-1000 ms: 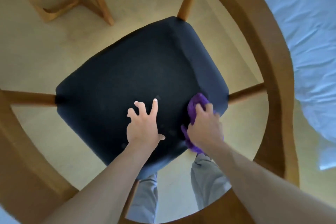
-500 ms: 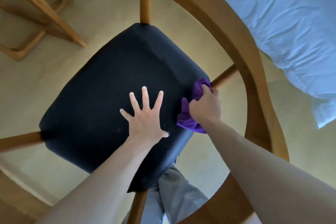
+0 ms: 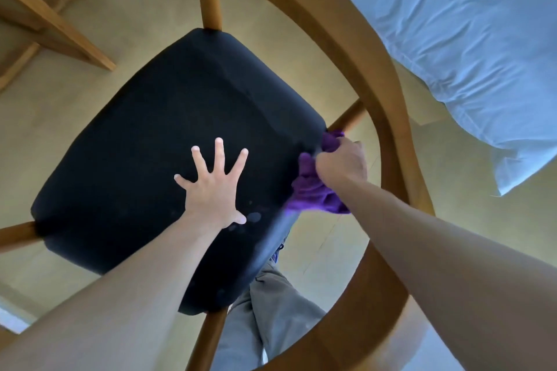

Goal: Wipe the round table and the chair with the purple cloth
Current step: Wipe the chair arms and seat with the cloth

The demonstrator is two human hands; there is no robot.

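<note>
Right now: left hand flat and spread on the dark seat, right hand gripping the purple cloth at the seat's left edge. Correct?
Not quite. The head view shows the right hand gripping the purple cloth at the dark seat's right edge, not its left. The left hand is flat and spread.

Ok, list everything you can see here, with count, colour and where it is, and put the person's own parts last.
chair seat: one, black, centre, padded
chair frame: one, tan wood, curved rail arcing round the seat's right side, spindles joining it to the seat
purple cloth: one, bunched at the seat's right edge
bed sheet: one, pale blue, upper right
wooden furniture legs: tan, upper left
floor: beige, beneath all
trouser legs: grey, bottom centre
left hand: fingers spread flat on the seat
right hand: grips the cloth
</note>
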